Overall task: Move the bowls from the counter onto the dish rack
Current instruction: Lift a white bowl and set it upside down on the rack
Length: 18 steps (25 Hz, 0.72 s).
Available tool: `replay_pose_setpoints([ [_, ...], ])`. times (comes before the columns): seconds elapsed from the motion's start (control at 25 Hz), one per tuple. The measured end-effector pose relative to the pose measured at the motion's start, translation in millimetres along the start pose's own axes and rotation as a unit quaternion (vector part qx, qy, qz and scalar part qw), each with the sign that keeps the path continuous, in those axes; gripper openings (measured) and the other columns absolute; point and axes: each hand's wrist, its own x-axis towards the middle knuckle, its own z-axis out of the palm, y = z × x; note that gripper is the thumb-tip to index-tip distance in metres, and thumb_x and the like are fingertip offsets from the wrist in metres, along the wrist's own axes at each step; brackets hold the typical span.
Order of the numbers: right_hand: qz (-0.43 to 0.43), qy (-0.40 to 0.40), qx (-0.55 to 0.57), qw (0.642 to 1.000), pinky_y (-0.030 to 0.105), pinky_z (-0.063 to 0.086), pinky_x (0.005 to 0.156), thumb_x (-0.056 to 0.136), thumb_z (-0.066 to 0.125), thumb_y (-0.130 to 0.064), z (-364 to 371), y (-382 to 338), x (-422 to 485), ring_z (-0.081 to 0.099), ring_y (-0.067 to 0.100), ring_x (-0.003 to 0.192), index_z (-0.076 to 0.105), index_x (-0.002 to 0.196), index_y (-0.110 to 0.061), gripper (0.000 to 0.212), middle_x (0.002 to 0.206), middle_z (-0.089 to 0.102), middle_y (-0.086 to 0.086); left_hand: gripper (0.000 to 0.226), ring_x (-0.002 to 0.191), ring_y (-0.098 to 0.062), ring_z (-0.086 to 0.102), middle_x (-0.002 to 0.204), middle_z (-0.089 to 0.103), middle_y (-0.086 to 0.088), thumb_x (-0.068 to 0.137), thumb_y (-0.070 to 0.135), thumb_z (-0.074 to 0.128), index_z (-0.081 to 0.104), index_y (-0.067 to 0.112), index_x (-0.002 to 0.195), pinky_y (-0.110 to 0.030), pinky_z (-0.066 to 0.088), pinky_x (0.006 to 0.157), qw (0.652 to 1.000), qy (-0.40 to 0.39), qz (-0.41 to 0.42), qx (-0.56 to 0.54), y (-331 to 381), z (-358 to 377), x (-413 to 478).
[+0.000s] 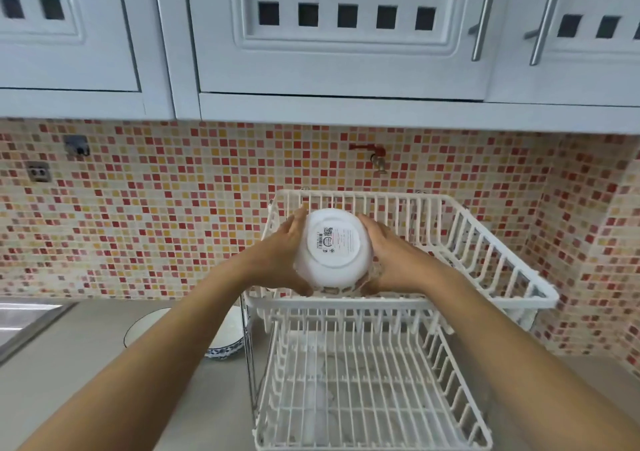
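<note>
A white bowl (334,253) is upside down, its base with a printed label facing me, over the near left part of the upper tier of the white wire dish rack (485,243). My left hand (282,256) grips its left side and my right hand (391,260) its right side. The bowl's patterned rim sits at the tier's front rail; I cannot tell whether it rests on the wires. On the counter to the left of the rack lies a white bowl with a blue patterned outside (228,343), partly hidden by my left forearm. The lower tier (363,398) holds nothing.
A steel sink (24,322) lies at the far left of the grey counter (86,364). Mosaic-tiled wall stands behind, with a red-handled tap (375,156) above the rack. White wall cabinets (329,52) hang overhead.
</note>
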Motion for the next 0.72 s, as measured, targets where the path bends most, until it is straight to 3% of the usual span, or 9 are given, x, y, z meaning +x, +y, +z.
replay_pose_setpoints([
  [0.12, 0.032, -0.029, -0.039, 0.998, 0.037, 0.01, 0.121, 0.073, 0.074, -0.013, -8, -9, -7, -0.009, 0.015, 0.148, -0.021, 0.147, -0.025, 0.122, 0.159, -0.019, -0.007, 0.131, 0.15, -0.017, -0.009, 0.159, -0.023, 0.001, 0.072, 0.04, 0.078, -0.026, 0.015, 0.148, -0.039, 0.005, 0.121, 1.0, 0.017, -0.003, -0.016, -2, -15, -11],
  [0.2, 0.035, -0.015, -0.039, 0.998, 0.037, 0.005, 0.121, 0.077, 0.067, -0.008, -14, -27, -11, -0.016, 0.013, 0.147, -0.021, 0.147, -0.023, 0.114, 0.157, -0.024, -0.007, 0.12, 0.15, -0.018, -0.003, 0.16, -0.018, 0.001, 0.078, 0.045, 0.07, -0.022, 0.017, 0.15, -0.037, 0.009, 0.12, 0.999, 0.042, -0.009, -0.019, -8, -26, -23],
  [0.28, 0.02, 0.014, -0.025, 0.999, 0.037, 0.008, 0.121, 0.084, 0.061, -0.012, -18, -53, -15, -0.017, 0.011, 0.146, -0.018, 0.148, -0.026, 0.103, 0.157, -0.024, -0.009, 0.104, 0.151, -0.02, 0.003, 0.161, -0.013, 0.001, 0.086, 0.048, 0.057, -0.018, 0.019, 0.151, -0.036, 0.012, 0.12, 0.998, 0.062, -0.009, -0.01, -16, -36, -36],
  [0.4, -0.029, 0.055, -0.009, 0.998, 0.038, 0.006, 0.121, 0.095, 0.046, -0.041, -5, -104, -17, -0.013, 0.01, 0.147, -0.009, 0.15, -0.027, 0.08, 0.159, -0.016, -0.009, 0.083, 0.15, -0.022, 0.009, 0.162, -0.007, 0.001, 0.094, 0.05, 0.038, -0.014, 0.021, 0.152, -0.036, 0.015, 0.119, 0.996, 0.085, -0.02, -0.012, -36, -47, -69],
  [0.48, -0.056, 0.066, 0.009, 0.996, 0.038, 0.005, 0.121, 0.094, 0.037, -0.052, 16, -143, -14, -0.011, 0.01, 0.148, -0.004, 0.151, -0.025, 0.075, 0.16, -0.013, -0.007, 0.077, 0.15, -0.023, 0.008, 0.162, -0.006, 0.001, 0.096, 0.051, 0.032, -0.012, 0.023, 0.152, -0.037, 0.014, 0.119, 0.995, 0.09, -0.048, -0.014, -58, -51, -97],
  [0.72, -0.078, 0.019, 0.038, 0.996, 0.039, 0.007, 0.118, 0.094, 0.03, -0.056, 112, -232, 8, -0.006, 0.012, 0.148, -0.002, 0.152, -0.022, 0.074, 0.161, -0.011, -0.005, 0.074, 0.15, -0.025, 0.009, 0.163, 0.0, -0.006, 0.098, 0.047, 0.031, -0.005, 0.014, 0.153, -0.039, 0.012, 0.12, 0.988, 0.059, -0.139, -0.005, -146, -34, -177],
])
